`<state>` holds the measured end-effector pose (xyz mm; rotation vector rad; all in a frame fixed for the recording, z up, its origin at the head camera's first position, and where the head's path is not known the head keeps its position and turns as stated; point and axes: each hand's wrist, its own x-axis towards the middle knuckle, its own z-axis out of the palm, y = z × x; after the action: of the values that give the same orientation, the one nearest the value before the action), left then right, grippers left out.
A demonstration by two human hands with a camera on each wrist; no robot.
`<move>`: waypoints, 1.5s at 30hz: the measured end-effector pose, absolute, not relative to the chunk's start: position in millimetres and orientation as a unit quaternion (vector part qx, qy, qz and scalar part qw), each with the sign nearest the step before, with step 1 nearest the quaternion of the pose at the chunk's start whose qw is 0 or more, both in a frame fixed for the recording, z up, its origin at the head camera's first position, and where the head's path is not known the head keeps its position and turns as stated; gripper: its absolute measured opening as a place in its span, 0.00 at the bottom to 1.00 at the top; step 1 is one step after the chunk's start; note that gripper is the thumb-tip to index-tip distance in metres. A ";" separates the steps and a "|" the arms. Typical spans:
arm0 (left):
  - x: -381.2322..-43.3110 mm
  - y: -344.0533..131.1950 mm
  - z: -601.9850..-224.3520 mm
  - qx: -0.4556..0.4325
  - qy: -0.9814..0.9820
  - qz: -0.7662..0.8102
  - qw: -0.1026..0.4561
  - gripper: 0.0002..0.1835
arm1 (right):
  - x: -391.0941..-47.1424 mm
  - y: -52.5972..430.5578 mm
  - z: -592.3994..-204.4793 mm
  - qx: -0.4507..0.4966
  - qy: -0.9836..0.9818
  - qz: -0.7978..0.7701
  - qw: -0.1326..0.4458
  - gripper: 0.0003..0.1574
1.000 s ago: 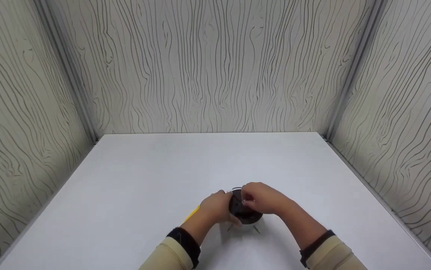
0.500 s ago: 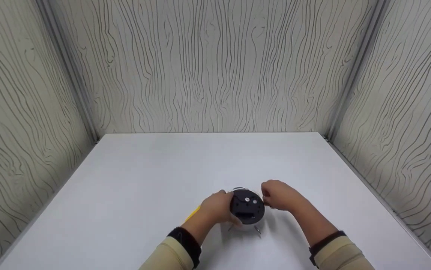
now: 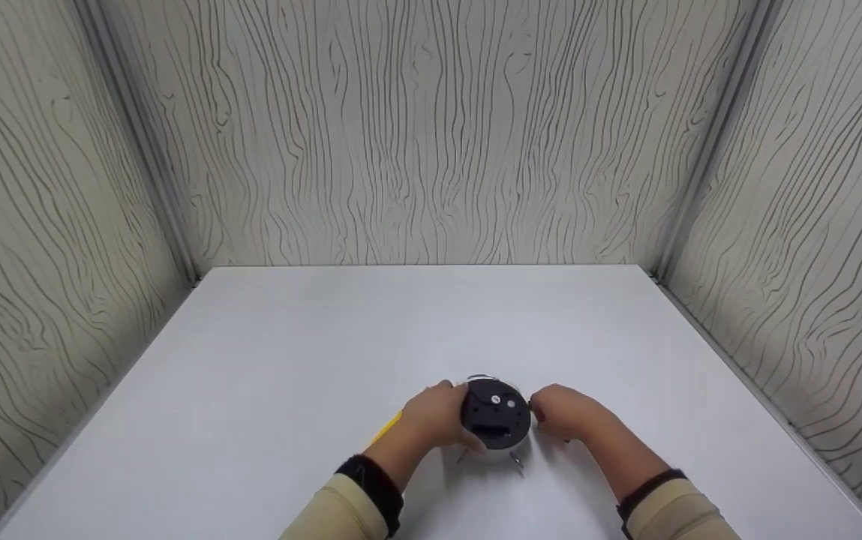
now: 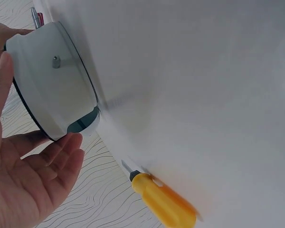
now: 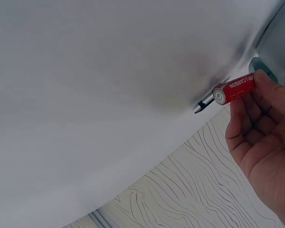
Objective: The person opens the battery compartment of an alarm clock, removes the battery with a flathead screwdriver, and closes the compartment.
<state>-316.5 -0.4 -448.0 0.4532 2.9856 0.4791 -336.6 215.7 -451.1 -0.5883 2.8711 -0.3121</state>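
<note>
Under the clock (image 3: pixel 497 421), white desk (image 3: pixel 340 345); behind it, grain-patterned wall (image 3: pixel 431 150). Left hand (image 3: pixel 435 415) grips clock; right hand (image 3: pixel 566 413) pinches red battery (image 5: pixel 236 90).

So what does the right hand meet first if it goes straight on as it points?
Probably the clock, just left of the right hand in the head view; whether they touch is unclear.
</note>
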 end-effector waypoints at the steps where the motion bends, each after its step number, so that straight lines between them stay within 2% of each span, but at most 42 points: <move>1: -316.4 -0.1 -447.9 0.148 0.976 0.157 0.042 0.50 | -336.1 215.5 -451.9 -0.199 0.969 -0.108 0.100 0.09; 6: -316.5 0.5 -447.7 0.148 0.975 0.157 0.043 0.50 | -335.5 214.3 -455.8 -0.180 0.971 -0.110 0.114 0.10; 17: -316.9 -0.1 -448.3 0.148 0.976 0.153 0.048 0.50 | -336.6 211.5 -463.3 -0.186 0.973 -0.087 0.102 0.12; 25: -316.3 -0.5 -448.0 0.148 0.975 0.156 0.051 0.50 | -338.6 214.2 -453.8 -0.189 0.971 -0.093 0.109 0.07; 37: -315.5 -1.6 -446.4 0.144 0.977 0.146 0.049 0.51 | -351.1 226.8 -448.9 -0.206 0.975 -0.064 0.056 0.08; 45: -313.3 -0.7 -445.9 0.143 0.978 0.144 0.040 0.50 | -358.6 231.3 -459.5 -0.189 0.980 -0.032 0.050 0.12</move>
<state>-313.3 -0.7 -445.9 0.4394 2.9981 0.4412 -358.6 231.3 -459.5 -0.5743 2.9855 -0.0961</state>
